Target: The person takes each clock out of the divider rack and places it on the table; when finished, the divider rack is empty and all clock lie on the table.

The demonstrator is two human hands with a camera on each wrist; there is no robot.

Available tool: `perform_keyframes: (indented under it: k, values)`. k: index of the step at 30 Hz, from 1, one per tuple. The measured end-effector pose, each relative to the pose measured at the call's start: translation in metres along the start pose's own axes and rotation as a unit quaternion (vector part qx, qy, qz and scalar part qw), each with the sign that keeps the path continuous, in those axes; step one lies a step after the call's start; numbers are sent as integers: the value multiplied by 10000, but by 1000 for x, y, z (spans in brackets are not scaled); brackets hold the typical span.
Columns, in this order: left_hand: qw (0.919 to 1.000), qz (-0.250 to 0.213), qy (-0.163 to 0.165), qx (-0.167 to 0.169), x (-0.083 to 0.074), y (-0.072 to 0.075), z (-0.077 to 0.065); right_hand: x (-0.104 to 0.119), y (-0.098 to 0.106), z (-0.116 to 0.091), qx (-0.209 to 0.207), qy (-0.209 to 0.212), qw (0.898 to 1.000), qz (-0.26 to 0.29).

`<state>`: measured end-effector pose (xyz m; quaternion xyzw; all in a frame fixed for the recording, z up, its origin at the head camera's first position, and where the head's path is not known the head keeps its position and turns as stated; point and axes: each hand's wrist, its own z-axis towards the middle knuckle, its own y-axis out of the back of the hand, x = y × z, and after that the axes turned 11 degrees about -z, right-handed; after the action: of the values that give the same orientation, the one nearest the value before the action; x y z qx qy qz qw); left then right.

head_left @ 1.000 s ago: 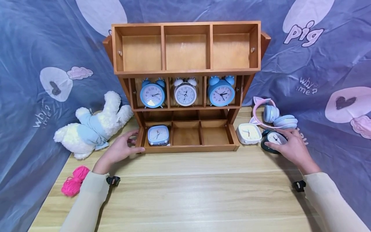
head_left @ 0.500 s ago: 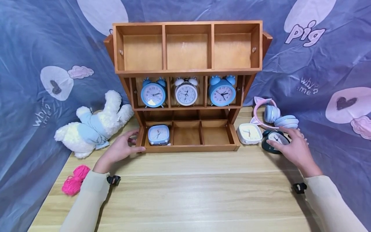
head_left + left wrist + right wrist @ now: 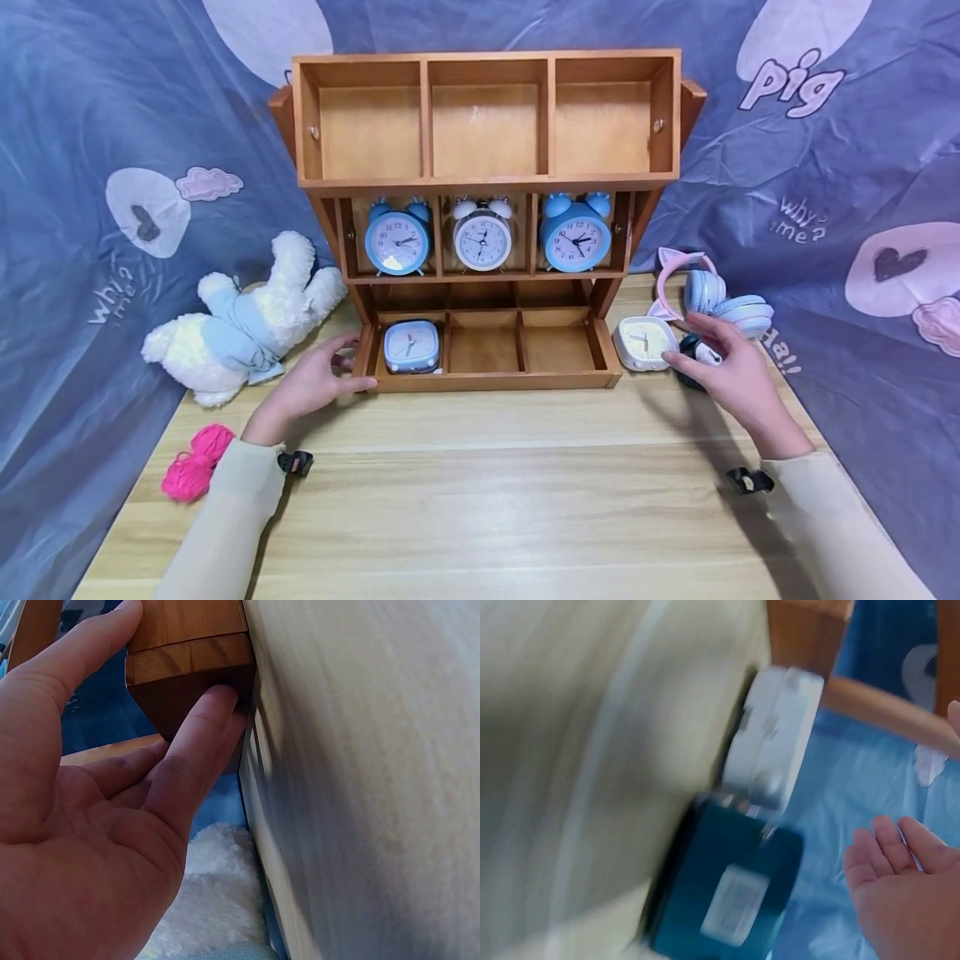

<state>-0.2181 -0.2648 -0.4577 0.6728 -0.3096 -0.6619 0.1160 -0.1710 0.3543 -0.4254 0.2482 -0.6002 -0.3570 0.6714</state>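
Observation:
In the head view, my left hand (image 3: 306, 387) holds the lower left corner of a three-tier wooden shelf (image 3: 487, 383). Its thumb lies at the front edge, while the fingers press the outer side, as the left wrist view shows. My right hand (image 3: 731, 375) hovers over a dark green alarm clock (image 3: 727, 877), fingers apart and holding nothing; it partly hides that clock in the head view. Close beside the green clock stands a white square alarm clock (image 3: 645, 343). A blue square alarm clock (image 3: 411, 347) occupies the bottom tier's left compartment.
The middle tier holds two blue twin-bell clocks, one at left (image 3: 397, 242) and one at right (image 3: 576, 242), around a white one (image 3: 482, 242). Pink cat-ear headphones (image 3: 705, 292) lie back right. A plush toy (image 3: 247, 321) and pink yarn (image 3: 197, 462) are at left.
My right hand has come off the dark green clock and shifted left, toward the white square clock. My left hand has stayed at the shelf corner.

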Motion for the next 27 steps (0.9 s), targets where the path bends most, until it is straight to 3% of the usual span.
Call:
perform_keyframes:
  k: [11, 19, 27]
  values:
    - [10000, 4, -16, 30, -1, 0, 0, 41, -28, -5, 450, 372, 9920, 1119]
    - [10000, -40, 37, 13, 0, 0, 0, 70, -56, -4, 1008, 360, 9853, 1332]
    - [9999, -150, 56, 54, 0, 1, 0, 93, -87, 2, 1290, 551, 9761, 1658]
